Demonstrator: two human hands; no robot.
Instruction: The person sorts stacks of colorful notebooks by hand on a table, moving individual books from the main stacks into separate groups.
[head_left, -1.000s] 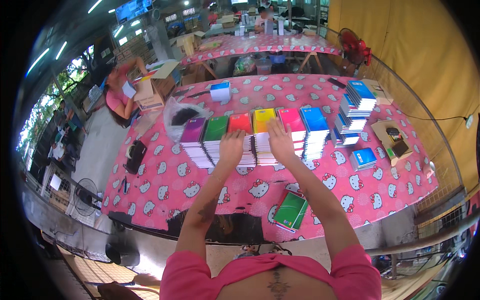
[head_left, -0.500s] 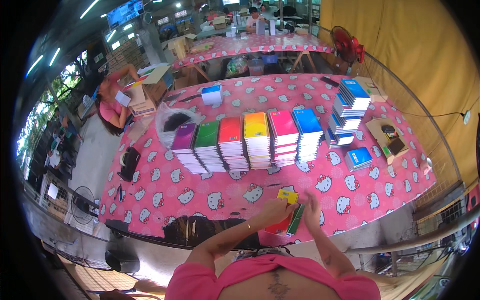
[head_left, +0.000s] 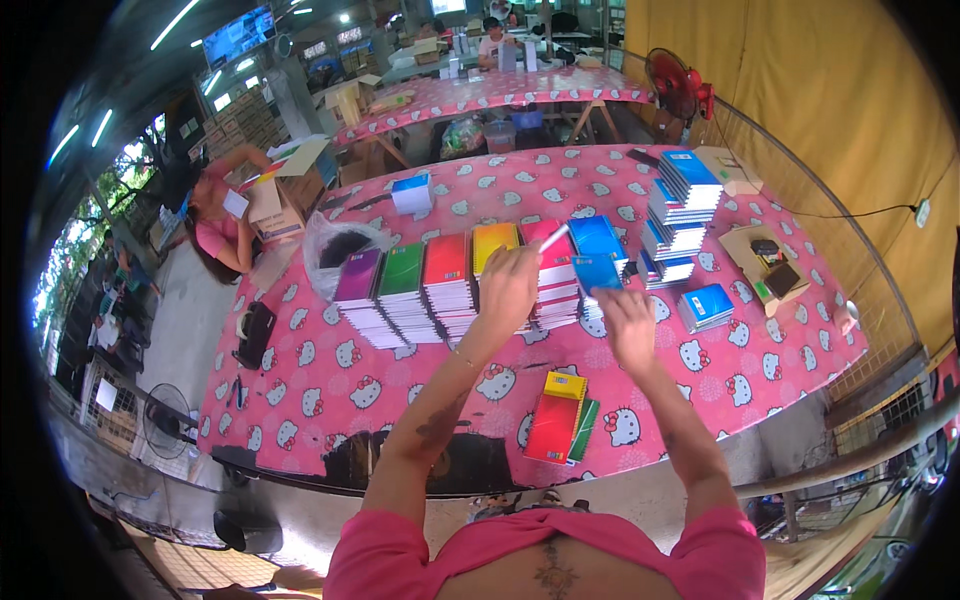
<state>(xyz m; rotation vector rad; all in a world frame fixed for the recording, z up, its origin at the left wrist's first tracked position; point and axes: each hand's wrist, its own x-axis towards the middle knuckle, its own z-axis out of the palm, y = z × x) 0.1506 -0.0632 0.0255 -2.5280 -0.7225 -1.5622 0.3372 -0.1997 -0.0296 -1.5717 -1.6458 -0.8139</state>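
Observation:
My right hand (head_left: 630, 325) pinches the near end of a blue notebook (head_left: 597, 272), tilted just in front of the blue stack (head_left: 597, 238). Over the yellow stack (head_left: 494, 238) and the pink stack (head_left: 557, 285), my left hand (head_left: 510, 282) has its fingers closed on what looks like a pink notebook, whose pale narrow edge (head_left: 553, 238) sticks up; the hand hides most of it. Nearer me lies a small fanned pile: a red notebook (head_left: 553, 430) on top, with a yellow notebook (head_left: 567, 384) and a green notebook (head_left: 588, 425) showing from under it.
Purple (head_left: 358, 275), green (head_left: 401, 270) and red (head_left: 447, 260) stacks continue the row leftward. More blue notebooks (head_left: 685, 210) stand piled at the right, by a cardboard tray (head_left: 745, 240). A tape dispenser (head_left: 255, 335) sits left. Beyond, a person (head_left: 222, 225) handles a carton (head_left: 285, 195).
Both hands have left the small pile near the table's front edge and reached forward to the stacks. The right now has a blue notebook; the left is at the pink stack.

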